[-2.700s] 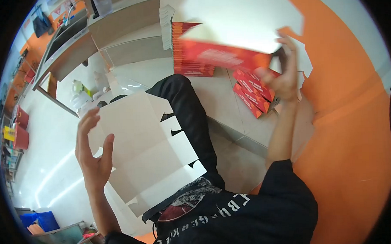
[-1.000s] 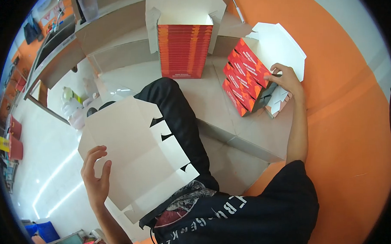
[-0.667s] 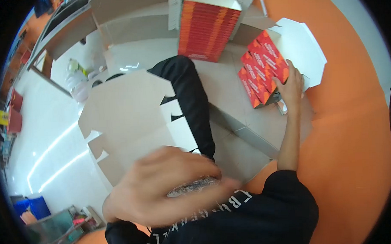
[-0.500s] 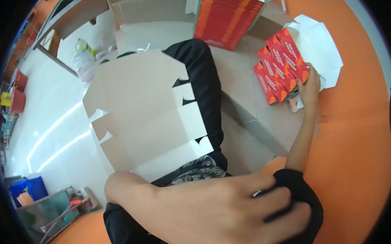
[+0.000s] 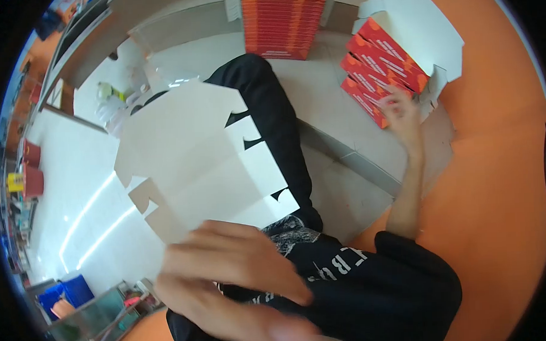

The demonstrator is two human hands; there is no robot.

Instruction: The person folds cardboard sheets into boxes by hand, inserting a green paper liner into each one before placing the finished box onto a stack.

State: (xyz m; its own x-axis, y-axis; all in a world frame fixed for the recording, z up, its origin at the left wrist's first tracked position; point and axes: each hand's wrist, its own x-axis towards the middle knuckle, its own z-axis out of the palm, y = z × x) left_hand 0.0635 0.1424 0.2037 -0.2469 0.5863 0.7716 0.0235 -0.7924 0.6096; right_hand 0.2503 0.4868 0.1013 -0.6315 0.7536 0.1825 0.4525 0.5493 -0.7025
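A flat die-cut cardboard blank (image 5: 194,155) with notched tabs lies across my lap, pale side up. My left hand (image 5: 228,274) hangs close to the camera over the blank's lower edge, smeared by motion, its thumb apart from the curved fingers and nothing visible between them. To the right, my right hand (image 5: 403,115) is at the near edge of a group of red boxes (image 5: 383,64) with white lettering, fingers spread and a little blurred. A white open cardboard flap (image 5: 424,27) stands up behind those red boxes.
A tall stack of red boxes (image 5: 286,20) stands at the top centre on the tiled step (image 5: 324,78). Orange surface (image 5: 489,163) runs along the right. At lower left are a glass-sided case (image 5: 92,321) and a blue container (image 5: 67,292); clear plastic bags (image 5: 111,107) lie at upper left.
My left hand has swung left from over my right side to the blank's lower edge. My right hand has loosened from the red boxes and drawn slightly back. The view has shifted.
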